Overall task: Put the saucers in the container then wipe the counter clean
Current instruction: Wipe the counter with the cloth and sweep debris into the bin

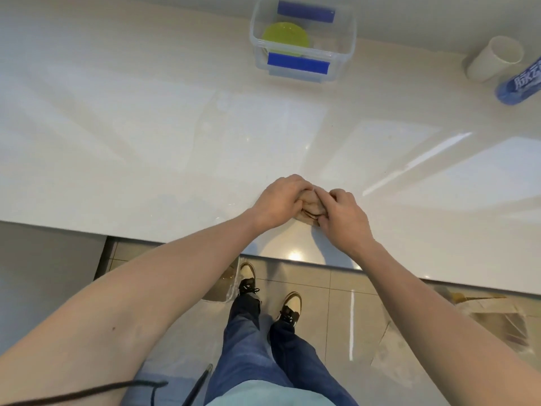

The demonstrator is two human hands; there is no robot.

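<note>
A clear plastic container (345, 39) with blue clips stands at the back of the white counter (146, 127). A yellow-green saucer (285, 36) lies inside it. Near the counter's front edge, my left hand (278, 202) and my right hand (344, 218) both grip a bunched tan cloth (313, 205) that rests on the surface. The hands cover most of the cloth. Damp streaks show on the counter beyond the hands.
A white cup (494, 58) lies on its side at the back right, next to a blue bottle (521, 83). Below the counter edge are a tiled floor, my jeans and shoes.
</note>
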